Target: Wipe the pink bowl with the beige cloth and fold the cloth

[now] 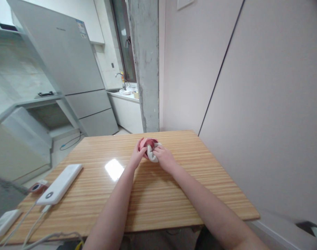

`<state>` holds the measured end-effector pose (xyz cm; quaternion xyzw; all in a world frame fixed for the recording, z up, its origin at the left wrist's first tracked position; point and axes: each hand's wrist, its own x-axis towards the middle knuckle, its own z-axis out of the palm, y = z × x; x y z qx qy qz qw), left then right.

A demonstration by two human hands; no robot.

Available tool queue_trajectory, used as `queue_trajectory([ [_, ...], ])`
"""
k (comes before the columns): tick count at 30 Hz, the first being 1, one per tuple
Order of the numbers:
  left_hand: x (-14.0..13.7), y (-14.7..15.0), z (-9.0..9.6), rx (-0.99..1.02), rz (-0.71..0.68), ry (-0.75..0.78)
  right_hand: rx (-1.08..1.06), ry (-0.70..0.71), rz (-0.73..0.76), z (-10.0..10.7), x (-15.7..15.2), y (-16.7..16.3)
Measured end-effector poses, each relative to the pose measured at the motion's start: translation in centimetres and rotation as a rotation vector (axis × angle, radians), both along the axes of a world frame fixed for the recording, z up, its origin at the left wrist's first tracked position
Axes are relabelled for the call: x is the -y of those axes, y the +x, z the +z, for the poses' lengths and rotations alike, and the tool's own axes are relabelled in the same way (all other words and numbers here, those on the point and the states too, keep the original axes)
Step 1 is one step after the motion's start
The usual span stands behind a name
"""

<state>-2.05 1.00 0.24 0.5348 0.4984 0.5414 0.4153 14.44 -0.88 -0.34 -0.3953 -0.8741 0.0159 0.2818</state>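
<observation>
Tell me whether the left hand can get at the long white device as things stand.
Probably yes, if the left hand lets go of the pink item: the long white device lies to its left, with nothing standing between them.

- White rectangular device, round dark mark on top, left side of wooden table; 1 white plug at its near end.
- Reddish roll, just beside device.
- White block, near left corner, partly cut off.
- Grey refrigerator, 3 stacked sections.
- Curved faucet near window.
- Concrete pillar.
- Pale wall, 1 dark slanting seam.
</observation>
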Motion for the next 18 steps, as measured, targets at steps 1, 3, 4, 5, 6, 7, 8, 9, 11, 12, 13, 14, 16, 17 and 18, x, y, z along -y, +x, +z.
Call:
queue_trajectory([
  [1, 0.1, 0.3, 0.0, 0.045, 0.005, -0.039, -0.028, -0.001, -0.002, -0.1, 0.2, -0.3],
  [3, 0.3, 1.5, -0.5, 0.141, 0.022, -0.087, -0.113, -0.010, -0.047, -0.4, 0.5, -0.7],
  [4, 0.4, 2.2, -0.8, 0.173, 0.032, -0.084, -0.171, -0.016, -0.085, -0.5, 0.7, -0.8],
  [5, 0.6, 3.0, -1.2, 0.191, 0.037, -0.071, -0.233, -0.024, -0.123, -0.7, 0.8, -0.9],
  [6, 0.8, 3.6, -1.5, 0.194, 0.034, -0.057, -0.286, -0.036, -0.149, -0.8, 0.9, -0.9],
  [7, 1.0, 4.2, -1.8, 0.187, 0.033, -0.049, -0.328, -0.050, -0.158, -1.0, 0.9, -0.9],
  [8, 1.1, 4.5, -2.0, 0.176, 0.039, -0.043, -0.355, -0.064, -0.147, -1.1, 0.9, -0.9],
  [9, 1.3, 4.6, -2.1, 0.163, 0.055, -0.032, -0.369, -0.073, -0.119, -1.2, 0.9, -0.9],
  [11, 1.4, 4.2, -1.9, 0.134, 0.098, 0.012, -0.357, -0.071, -0.029, -1.2, 0.6, -0.9],
  [12, 1.4, 3.7, -1.6, 0.114, 0.118, 0.042, -0.332, -0.061, 0.023, -1.2, 0.5, -0.8],
  [13, 1.3, 3.2, -1.3, 0.089, 0.136, 0.068, -0.296, -0.050, 0.068, -1.1, 0.3, -0.6],
  [14, 1.2, 2.6, -1.1, 0.061, 0.151, 0.085, -0.251, -0.042, 0.099, -1.0, 0.1, -0.4],
  [16, 0.9, 1.8, -0.7, 0.009, 0.162, 0.084, -0.167, -0.032, 0.116, -0.7, -0.2, 0.0],
  [17, 0.7, 1.6, -0.6, -0.004, 0.164, 0.072, -0.141, -0.030, 0.109, -0.7, -0.4, 0.2],
  [18, 0.6, 1.5, -0.6, -0.003, 0.164, 0.057, -0.129, -0.027, 0.098, -0.6, -0.4, 0.4],
])
